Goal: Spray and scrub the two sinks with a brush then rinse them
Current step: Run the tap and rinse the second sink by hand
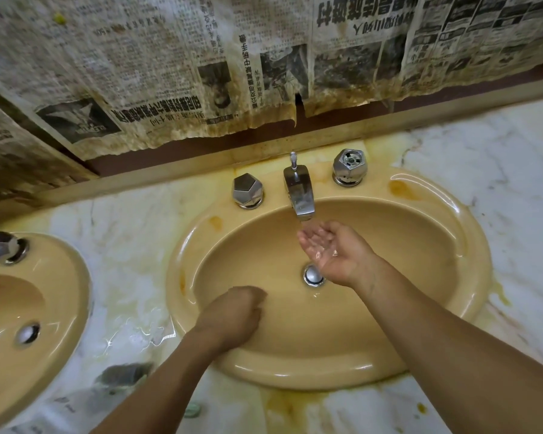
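Note:
A tan oval sink fills the middle of the view, with a chrome faucet at its back and a drain stopper in the basin. Water runs from the spout. My right hand is cupped palm up under the stream and holds water. My left hand hangs over the basin's front left wall with its fingers curled, holding nothing that I can see. A second tan sink lies at the left edge, partly cut off. No brush or spray bottle is clearly in view.
Two faceted chrome knobs flank the faucet. The marble counter is wet and stained yellow around the sinks. Stained newspaper covers the wall behind. A blurred dark object lies on the counter at the front left.

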Tool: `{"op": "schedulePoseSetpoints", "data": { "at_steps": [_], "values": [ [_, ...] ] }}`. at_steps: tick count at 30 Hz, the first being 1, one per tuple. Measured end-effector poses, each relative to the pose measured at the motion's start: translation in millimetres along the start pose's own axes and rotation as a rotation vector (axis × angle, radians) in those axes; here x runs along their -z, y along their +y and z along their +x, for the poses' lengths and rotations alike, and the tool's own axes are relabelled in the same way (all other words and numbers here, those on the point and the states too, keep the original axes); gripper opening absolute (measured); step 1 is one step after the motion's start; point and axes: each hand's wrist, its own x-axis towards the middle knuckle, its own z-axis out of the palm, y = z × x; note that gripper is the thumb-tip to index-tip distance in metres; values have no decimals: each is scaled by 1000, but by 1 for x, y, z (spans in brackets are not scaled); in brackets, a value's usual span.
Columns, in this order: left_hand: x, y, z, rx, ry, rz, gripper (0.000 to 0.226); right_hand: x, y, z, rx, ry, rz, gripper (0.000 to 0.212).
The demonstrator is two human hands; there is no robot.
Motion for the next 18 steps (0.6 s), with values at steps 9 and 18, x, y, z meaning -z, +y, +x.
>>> {"op": "schedulePoseSetpoints", "data": {
  "at_steps": [9, 18],
  "values": [
    [69, 80, 30, 26, 564, -992, 29, -1, -14, -58, 35, -55, 61, 25],
    [90, 108, 68, -70, 382, -1027, 50, -25, -24, -80, 166, -139, -10, 31]
  ]
}}
